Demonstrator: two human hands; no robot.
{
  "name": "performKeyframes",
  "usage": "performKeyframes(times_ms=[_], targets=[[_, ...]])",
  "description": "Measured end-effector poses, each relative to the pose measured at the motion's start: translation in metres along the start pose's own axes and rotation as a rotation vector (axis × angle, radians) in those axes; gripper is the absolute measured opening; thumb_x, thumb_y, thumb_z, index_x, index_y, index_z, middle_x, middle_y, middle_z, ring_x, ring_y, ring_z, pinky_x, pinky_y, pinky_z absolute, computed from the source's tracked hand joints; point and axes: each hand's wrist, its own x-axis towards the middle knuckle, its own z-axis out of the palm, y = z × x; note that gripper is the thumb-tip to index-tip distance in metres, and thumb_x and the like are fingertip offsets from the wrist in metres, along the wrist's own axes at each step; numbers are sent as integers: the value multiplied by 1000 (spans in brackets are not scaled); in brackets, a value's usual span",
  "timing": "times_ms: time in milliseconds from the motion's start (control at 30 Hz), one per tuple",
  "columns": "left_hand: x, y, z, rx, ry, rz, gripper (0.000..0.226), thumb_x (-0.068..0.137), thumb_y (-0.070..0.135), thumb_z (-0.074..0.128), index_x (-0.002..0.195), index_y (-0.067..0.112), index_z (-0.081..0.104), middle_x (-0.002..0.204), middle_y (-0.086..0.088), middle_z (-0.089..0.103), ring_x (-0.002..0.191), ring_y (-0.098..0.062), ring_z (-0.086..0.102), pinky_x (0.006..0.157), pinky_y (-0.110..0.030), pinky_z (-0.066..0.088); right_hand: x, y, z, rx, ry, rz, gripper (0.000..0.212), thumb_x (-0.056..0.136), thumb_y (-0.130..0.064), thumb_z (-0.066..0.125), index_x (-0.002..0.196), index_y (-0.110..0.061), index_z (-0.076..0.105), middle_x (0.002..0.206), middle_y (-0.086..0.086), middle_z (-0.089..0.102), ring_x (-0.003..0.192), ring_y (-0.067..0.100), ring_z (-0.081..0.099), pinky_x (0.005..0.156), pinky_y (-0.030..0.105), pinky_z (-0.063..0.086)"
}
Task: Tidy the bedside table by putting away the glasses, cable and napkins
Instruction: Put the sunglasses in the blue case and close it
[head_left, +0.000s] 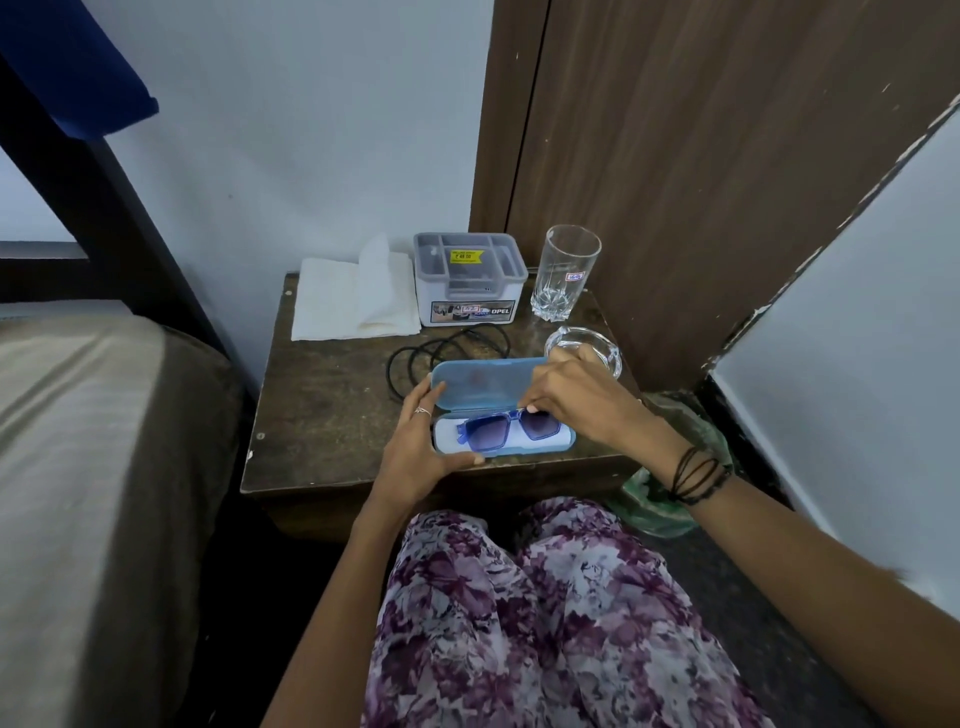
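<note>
A blue glasses case (485, 384) lies open near the front edge of the dark wooden bedside table (332, 415). Blue-framed sunglasses (498, 427) rest in its white-lined lower half. My left hand (421, 447) grips the case's left end, thumb on the front rim and a finger on the lid. My right hand (576, 397) pinches the top of the sunglasses frame over the case. A black cable (415, 358) lies in loose coils behind the case. White napkins (356, 296) are spread at the table's back left.
A grey and white organiser box (470, 278) stands at the back middle, a tall drinking glass (566, 273) beside it, and a glass ashtray (587, 345) at the right edge. A bed (88, 467) lies left, a wooden door (701, 156) behind, a green bag (670, 499) on the floor right.
</note>
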Motion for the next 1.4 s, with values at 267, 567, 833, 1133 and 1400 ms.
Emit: performKeyframes(times_ms=[267,567,833,1133,1400], targets=[[0,-4,2,4,15,14,98,60,21,85,142,20,31,152,7,22,124,-18,47,102,-40,44,-4,-4,12,68,26,10,28,96,-18,45,100,-25,72,94,-8,69,84,14,39,68,28,9],[-3,-3,0,-155,12,55,90,45,41,81,119,44,30,128,13,47,95,8,58,80,-19,51,-5,-2,17,121,117,95,27,86,-31,62,112,-23,62,103,-2,60,99,18,44,90,37,29],[-6,-2,-1,-172,43,81,110,51,40,81,133,58,10,135,23,41,108,-9,61,93,-43,50,-2,3,10,312,5,228,86,79,-39,70,147,-18,21,142,8,41,131,25,34,110,42,29],[-7,-2,2,-96,36,74,104,55,46,74,138,48,12,118,15,52,105,-13,60,87,-38,52,-27,-6,25,257,320,116,32,94,-25,51,122,-12,61,111,6,60,101,21,57,81,29,46],[-4,-6,5,38,35,83,89,67,22,81,141,24,31,141,2,46,125,-14,46,98,-29,40,-39,-13,44,97,274,99,33,88,-23,61,120,-14,61,112,5,62,105,23,60,89,39,52]])
